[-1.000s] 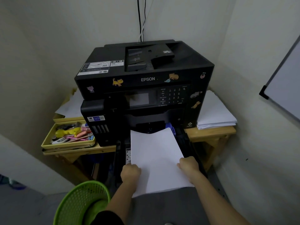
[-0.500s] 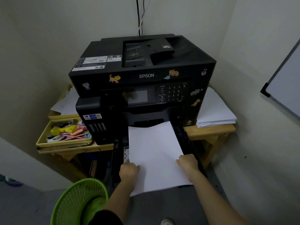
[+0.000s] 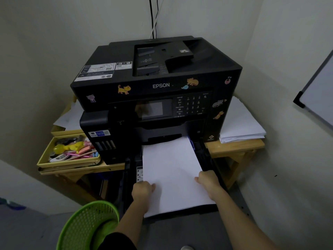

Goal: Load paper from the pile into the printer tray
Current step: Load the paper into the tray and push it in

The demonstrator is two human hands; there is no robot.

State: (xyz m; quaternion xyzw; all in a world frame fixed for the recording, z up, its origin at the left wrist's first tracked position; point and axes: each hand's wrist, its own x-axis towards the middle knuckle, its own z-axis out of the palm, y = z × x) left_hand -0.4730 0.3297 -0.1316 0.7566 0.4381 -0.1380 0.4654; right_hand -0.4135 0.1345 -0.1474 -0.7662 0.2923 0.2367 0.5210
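Note:
A black Epson printer [image 3: 158,83] stands on a wooden table in a room corner. Its black paper tray [image 3: 207,159] is pulled out at the front, below the table edge. A stack of white paper [image 3: 173,170] lies over the tray, its far edge at the printer's slot. My left hand [image 3: 143,191] grips the stack's left edge and my right hand [image 3: 207,179] grips its right edge. The paper pile [image 3: 241,123] rests on the table to the right of the printer.
A yellow tray of pens and small items [image 3: 70,152] sits left of the printer, with loose sheets [image 3: 70,118] behind it. A green mesh basket [image 3: 86,224] stands on the floor at lower left. A whiteboard [image 3: 319,91] hangs on the right wall.
The paper stack has slid forward toward the printer, its far edge now at the slot. Both hands moved forward with it, still holding its sides.

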